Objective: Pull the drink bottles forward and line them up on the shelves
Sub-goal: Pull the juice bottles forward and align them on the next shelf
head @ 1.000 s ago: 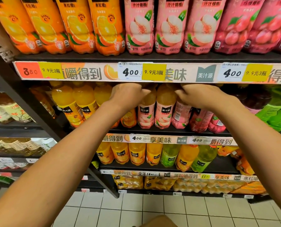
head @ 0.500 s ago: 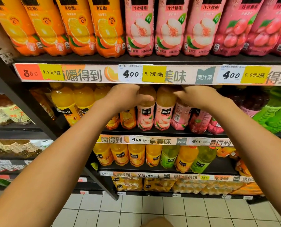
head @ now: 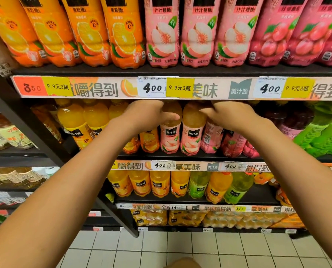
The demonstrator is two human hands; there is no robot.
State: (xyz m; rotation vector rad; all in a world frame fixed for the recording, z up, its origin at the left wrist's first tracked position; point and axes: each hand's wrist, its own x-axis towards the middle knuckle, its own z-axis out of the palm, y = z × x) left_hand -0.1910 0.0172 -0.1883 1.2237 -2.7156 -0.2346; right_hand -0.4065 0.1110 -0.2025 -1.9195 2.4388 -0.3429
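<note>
Peach bottles point(head: 182, 132): two upright, second shelf, under the 4.00 tag point(head: 152, 88)
Left hand point(head: 145, 115): fingers curled round the left bottle's shoulder
Right hand point(head: 229, 115): reaches behind the right bottle; grip cannot be told

Bright, even store light falls from above on the top row of bottles point(head: 161, 31), whose labels read sharply. The second shelf point(head: 180, 157) sits in the shadow of the price strip point(head: 180, 88), dimming the bottle necks there. Wide-angle distortion bows the shelf lines and stretches the forearms at the lower corners. The far-left shelves point(head: 10, 178) are soft and blurred. The floor tiles point(head: 180, 248) show mild, flat light without glare.
</note>
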